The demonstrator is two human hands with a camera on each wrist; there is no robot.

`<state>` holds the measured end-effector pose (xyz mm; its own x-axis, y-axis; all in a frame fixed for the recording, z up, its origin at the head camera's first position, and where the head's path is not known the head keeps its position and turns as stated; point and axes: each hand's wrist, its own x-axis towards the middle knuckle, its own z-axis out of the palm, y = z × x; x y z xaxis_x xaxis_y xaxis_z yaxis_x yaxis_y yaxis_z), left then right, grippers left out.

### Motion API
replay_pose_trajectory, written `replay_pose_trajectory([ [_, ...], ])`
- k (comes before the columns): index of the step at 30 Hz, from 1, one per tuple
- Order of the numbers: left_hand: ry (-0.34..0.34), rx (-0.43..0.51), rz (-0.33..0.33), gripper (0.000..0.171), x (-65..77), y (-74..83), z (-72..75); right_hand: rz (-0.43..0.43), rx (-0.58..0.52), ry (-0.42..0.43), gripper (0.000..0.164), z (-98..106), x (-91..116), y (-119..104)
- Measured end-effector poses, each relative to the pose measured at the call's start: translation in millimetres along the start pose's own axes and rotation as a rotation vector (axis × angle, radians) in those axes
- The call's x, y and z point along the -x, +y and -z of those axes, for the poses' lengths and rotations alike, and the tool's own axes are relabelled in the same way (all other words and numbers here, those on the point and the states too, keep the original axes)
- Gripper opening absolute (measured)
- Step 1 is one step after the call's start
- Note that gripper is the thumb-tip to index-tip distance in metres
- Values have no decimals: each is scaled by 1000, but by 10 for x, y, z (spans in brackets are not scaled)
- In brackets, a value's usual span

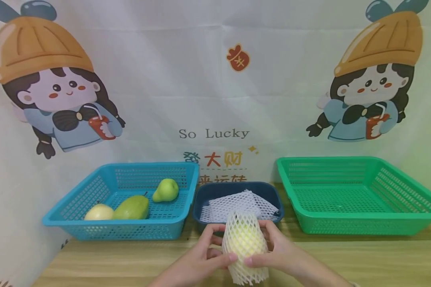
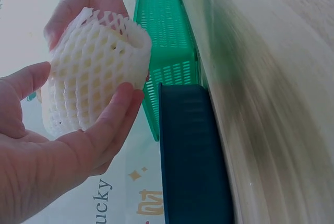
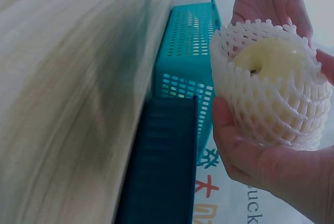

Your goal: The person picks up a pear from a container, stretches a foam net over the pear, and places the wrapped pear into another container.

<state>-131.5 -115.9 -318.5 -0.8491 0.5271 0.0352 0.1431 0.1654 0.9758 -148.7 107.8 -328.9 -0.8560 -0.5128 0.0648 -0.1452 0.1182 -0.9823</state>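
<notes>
Both hands hold a pale yellow round fruit (image 3: pixel 274 59) in a white foam net sleeve (image 1: pixel 246 247), raised above the table in front of the dark blue bin. My left hand (image 1: pixel 210 253) grips it from the left, thumb on the near side and fingers round the far side. From the right, my right hand (image 1: pixel 278 249) grips it the same way. The sleeve reaches past the fruit at top and bottom in the head view. At one end, the right wrist view shows the fruit's dimpled end through the sleeve's opening.
More flat white net sleeves (image 1: pixel 233 203) lie in the dark blue bin (image 1: pixel 200 199). At left, a blue basket (image 1: pixel 122 230) holds a pale yellow fruit (image 1: pixel 99 212), a large green fruit (image 1: pixel 132 207) and a green pear (image 1: pixel 166 190). A green basket (image 1: pixel 362 225) stands at right on the wooden table (image 1: pixel 344 259).
</notes>
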Motion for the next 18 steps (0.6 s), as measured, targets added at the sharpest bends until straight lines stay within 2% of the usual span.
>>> replay_pose_trajectory([
  [5,6,49,-26,61,7,27,4,30,19,38,79,-27,-9,-82],
  [10,18,50,-67,60,33,53,19,51,28,55,81,-46,0,-152],
  [14,38,-41,-123,56,31,58,43,56,23,73,82,-34,19,-201],
  [18,169,-232,-154,47,26,51,105,68,22,75,81,-12,20,-233],
])
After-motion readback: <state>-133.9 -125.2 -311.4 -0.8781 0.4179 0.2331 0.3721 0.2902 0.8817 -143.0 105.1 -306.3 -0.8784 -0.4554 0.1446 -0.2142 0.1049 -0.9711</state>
